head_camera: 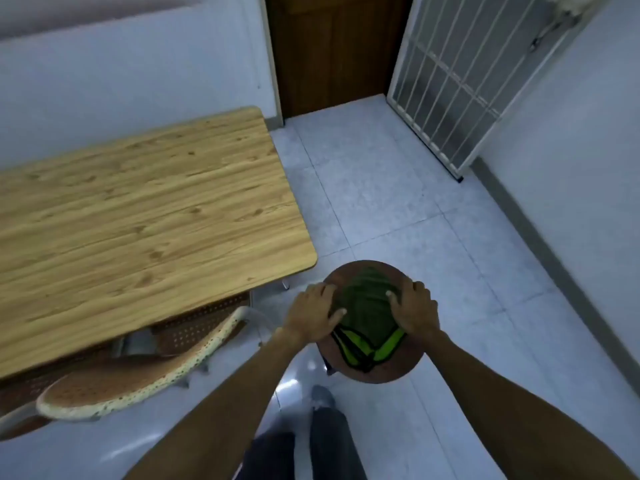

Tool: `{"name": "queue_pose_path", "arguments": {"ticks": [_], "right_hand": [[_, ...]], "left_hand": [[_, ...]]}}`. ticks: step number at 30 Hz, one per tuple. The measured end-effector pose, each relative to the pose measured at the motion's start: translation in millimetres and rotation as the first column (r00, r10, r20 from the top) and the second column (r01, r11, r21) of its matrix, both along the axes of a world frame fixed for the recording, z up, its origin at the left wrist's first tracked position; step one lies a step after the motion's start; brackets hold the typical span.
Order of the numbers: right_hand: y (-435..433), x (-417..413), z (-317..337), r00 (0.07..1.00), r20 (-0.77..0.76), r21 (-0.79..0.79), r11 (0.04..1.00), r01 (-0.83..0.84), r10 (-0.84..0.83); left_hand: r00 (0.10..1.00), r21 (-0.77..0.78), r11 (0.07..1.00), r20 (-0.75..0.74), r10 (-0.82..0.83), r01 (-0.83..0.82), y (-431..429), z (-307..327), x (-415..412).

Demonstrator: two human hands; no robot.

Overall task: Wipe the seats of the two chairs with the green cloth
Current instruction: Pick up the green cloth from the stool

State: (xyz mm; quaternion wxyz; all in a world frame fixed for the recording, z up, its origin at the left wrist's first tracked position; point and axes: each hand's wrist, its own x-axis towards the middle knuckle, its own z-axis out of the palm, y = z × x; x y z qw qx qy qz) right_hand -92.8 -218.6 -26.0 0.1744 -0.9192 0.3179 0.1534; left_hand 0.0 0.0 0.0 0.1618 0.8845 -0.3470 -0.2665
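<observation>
Green cloth (365,308) lies bunched on the round brown stool seat (372,370), directly between both hands. Its long axis runs away from the person: dark far end toward the floor beyond, bright lime-edged end nearest the body.

Left hand (313,315) is flat, fingers spread, palm down on the seat's left edge with the thumb touching the cloth's left side. Right hand (414,308) is also flat and open, resting over the cloth's right edge and the seat rim. Neither is closed on the cloth; looks like pressing or steadying, not gripping.

Both hands are about equally near; right overlaps the cloth more, so I'd judge it the likelier one to drive the wipe.

Second chair (135,379), perforated with a speckled pale rim, sits left of the left forearm, partly tucked under the wooden table (138,209). Well apart from the cloth.

No containers in view. Nothing rests on the table.
</observation>
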Motion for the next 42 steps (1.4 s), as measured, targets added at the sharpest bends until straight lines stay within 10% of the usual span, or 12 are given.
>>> {"name": "queue_pose_path", "arguments": {"ticks": [12,29,42], "right_hand": [[-5.5,-4.7,-87.5,0.995,0.094,-0.186,0.982,-0.012,0.029],[61.0,18.4,-20.6,0.936,0.315,0.073,0.979,-0.189,0.157],[285.3,52.6,97.0,0.594,0.47,-0.13,0.717,-0.685,0.653]], "left_hand": [[0.965,0.099,0.97,0.163,0.203,-0.221,-42.4,-101.6,-15.7],[0.929,-0.116,0.93,0.089,0.36,-0.349,52.1,-45.9,-40.8],[0.704,-0.233,0.748,0.255,0.663,-0.621,303.0,77.2,-93.6]]}}
